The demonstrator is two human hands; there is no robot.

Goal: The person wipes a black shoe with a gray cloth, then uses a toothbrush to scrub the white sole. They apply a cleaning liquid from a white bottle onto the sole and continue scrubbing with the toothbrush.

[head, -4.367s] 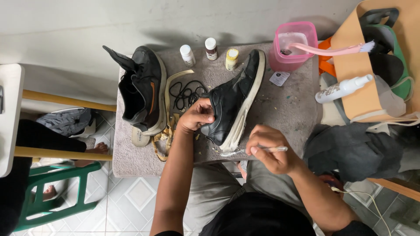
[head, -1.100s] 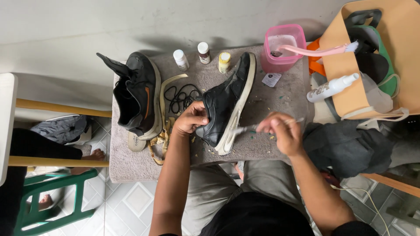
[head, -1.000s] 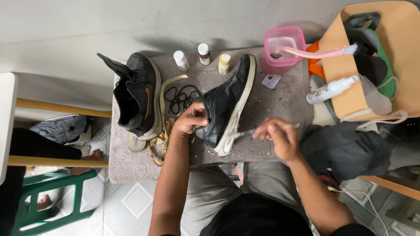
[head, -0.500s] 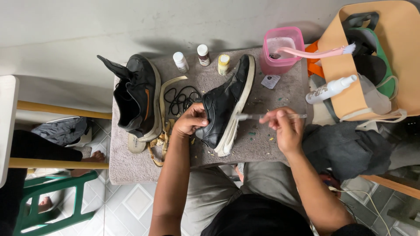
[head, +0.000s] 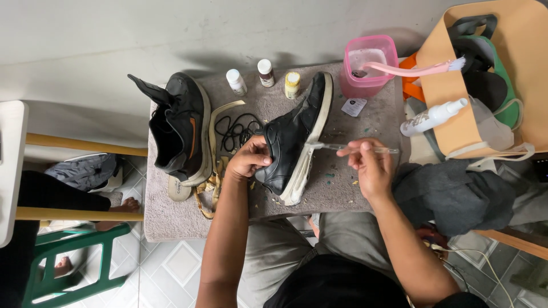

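Since half-second earlier: your right hand (head: 370, 166) shifted little, thin brush (head: 354, 149) kept level, tip at white sole edge. Right fingers pinched brush handle. Your left hand (head: 249, 158) gripped black shoe (head: 291, 137), tilted on its side on towel-covered surface (head: 342, 188), mid-surface. Second black shoe (head: 181, 128) lay left.
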